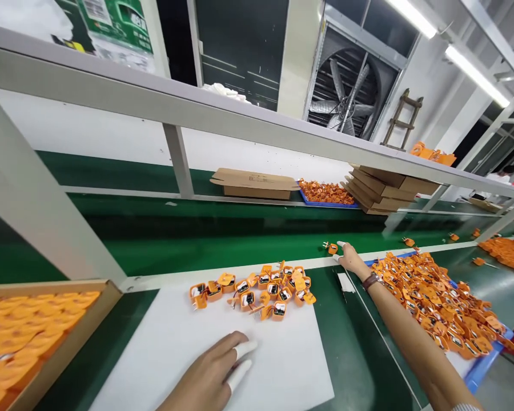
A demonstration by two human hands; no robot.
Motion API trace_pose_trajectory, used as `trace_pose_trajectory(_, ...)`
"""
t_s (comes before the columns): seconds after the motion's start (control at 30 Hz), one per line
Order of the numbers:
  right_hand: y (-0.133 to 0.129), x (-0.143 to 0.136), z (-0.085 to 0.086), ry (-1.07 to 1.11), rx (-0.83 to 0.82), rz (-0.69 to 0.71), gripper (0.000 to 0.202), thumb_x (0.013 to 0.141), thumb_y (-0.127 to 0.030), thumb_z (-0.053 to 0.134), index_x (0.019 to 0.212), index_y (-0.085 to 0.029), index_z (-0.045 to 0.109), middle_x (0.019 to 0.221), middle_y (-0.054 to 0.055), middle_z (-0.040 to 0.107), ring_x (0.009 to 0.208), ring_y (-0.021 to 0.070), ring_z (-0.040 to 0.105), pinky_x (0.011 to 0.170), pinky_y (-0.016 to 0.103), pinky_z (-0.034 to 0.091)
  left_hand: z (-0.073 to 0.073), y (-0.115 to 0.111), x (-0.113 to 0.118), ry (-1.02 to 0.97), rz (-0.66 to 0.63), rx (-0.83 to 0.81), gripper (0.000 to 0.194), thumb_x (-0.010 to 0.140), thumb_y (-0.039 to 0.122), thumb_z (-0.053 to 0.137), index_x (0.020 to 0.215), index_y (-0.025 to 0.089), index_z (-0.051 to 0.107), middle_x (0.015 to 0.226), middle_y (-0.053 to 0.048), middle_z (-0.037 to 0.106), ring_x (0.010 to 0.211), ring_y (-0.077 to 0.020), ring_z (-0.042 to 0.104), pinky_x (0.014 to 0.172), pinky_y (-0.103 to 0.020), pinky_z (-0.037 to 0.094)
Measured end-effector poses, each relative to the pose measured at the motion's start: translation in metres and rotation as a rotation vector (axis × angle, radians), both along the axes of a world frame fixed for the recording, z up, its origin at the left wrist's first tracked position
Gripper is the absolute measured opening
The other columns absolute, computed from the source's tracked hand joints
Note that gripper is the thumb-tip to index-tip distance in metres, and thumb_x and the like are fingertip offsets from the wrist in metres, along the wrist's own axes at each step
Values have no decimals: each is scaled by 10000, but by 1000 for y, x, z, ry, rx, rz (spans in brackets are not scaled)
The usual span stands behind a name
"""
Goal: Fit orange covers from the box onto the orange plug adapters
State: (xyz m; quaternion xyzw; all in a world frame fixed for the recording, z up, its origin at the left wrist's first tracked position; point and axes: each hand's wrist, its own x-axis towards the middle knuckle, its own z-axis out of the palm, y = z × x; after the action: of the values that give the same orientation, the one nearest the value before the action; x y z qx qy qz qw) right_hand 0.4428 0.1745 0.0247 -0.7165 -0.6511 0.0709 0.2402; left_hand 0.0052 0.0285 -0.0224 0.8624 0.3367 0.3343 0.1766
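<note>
My right hand (350, 258) reaches over the green conveyor belt (257, 240), its white-covered thumb and finger apart beside an orange plug housing (332, 249) with metal prongs. Whether the fingertips touch that housing I cannot tell. My left hand (212, 371) lies low over a white sheet (278, 365), holding nothing, with white covers on two slightly spread fingers. Just beyond it on the sheet sits a loose cluster of orange plug housings (247, 299), several of them open with dark and white parts inside.
At right, a blue tray (475, 374) is heaped with orange housings. A cardboard box (107, 288) of orange pieces stands at left. Behind the belt are a flat carton (257, 185), another blue tray (329, 204) and stacked cartons (385, 191). A shelf rail (248, 120) crosses above.
</note>
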Motion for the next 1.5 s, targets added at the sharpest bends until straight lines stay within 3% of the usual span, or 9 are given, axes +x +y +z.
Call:
trace_pose_trajectory(0.3,16,-56,14,150,0,68,372,875,-254,702,1209,-96,664,1037,134,750,954,250,705,882,361,547,1,-6,-3,-114,-16,-165,207,956,227,547,1069,293,708,1035,-48,752,905,-194,750,819,-258,626)
trace_pose_trajectory(0.4,-17,-99,29,204,34,187,501,880,-341,678,1327,-129,600,1079,100,726,911,215,689,852,347,555,2,-9,2,-285,18,-335,233,967,282,563,1164,307,684,1046,-54,749,877,-189,742,814,-283,630)
trace_pose_trajectory(0.5,-67,-152,37,220,81,476,453,900,-323,655,1332,-200,597,1092,80,677,925,205,658,878,358,542,7,-14,11,-534,23,-603,358,954,398,600,1297,295,620,1158,-89,739,1023,-235,731,916,-371,611)
trace_pose_trajectory(0.6,-112,-199,34,180,69,665,477,888,-251,657,1356,-251,568,1151,93,633,984,235,634,892,402,534,18,-19,22,-779,7,-872,542,900,516,658,1363,246,578,1390,-150,625,1166,-298,674,968,-446,583)
trace_pose_trajectory(0.7,-137,-225,20,178,17,694,528,877,-227,656,1389,-241,530,1219,125,597,968,246,635,871,429,544,29,-22,29,-925,53,-1006,577,840,533,728,1301,198,634,1332,-157,661,1169,-314,654,980,-446,559)
trace_pose_trajectory(0.9,-138,-223,0,610,-153,828,507,933,-403,650,1403,-249,534,1104,85,648,929,211,648,858,385,557,42,-22,21,-1018,2,-1078,389,822,466,760,1080,175,750,1087,-100,737,989,-261,682,878,-367,562)
trace_pose_trajectory(1.0,-133,-214,0,868,-290,832,392,998,-458,550,1328,-254,610,935,40,684,817,174,657,804,354,566,45,-21,17,-854,-122,-1056,367,861,478,711,1031,156,762,998,-99,722,868,-229,669,772,-347,574)
trace_pose_trajectory(1.13,-133,-210,-7,1015,-336,853,295,926,-457,678,1116,-235,722,935,39,683,826,172,654,796,342,563,42,-21,18,-660,-168,-984,333,918,446,643,1004,145,757,898,-74,697,816,-182,616,734,-298,559)
trace_pose_trajectory(1.5,-143,-206,-5,604,68,995,325,900,-144,722,1183,-301,695,1059,39,638,970,174,619,871,337,507,15,-18,24,-645,30,-856,234,891,330,657,1038,163,728,994,-75,751,970,-232,690,910,-341,548)
